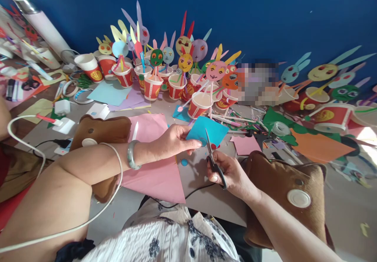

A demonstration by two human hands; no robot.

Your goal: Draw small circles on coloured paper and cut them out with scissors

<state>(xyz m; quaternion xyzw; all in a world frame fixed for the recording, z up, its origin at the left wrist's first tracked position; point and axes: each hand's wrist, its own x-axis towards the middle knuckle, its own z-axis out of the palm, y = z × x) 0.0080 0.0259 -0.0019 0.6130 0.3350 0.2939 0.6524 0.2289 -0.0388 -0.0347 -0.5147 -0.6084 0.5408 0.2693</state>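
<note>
Between thumb and fingers, my left hand (181,139) pinches the left edge of a blue sheet of paper (216,130). My right hand (226,171) grips black-handled scissors (216,165), whose blades point up and lie at the paper's lower edge. A round outline shows faintly on the paper near my left thumb. On the table below lies a small blue paper disc (184,162). A large pink sheet (165,181) spreads under my left forearm.
Paper cups (153,87) with paper rabbit faces on stems line the blue wall. Brown plush cushions (282,191) lie on both sides. A white cable (119,167) crosses my left arm. Green and orange paper (321,146) lies at right, white chargers (63,125) at left.
</note>
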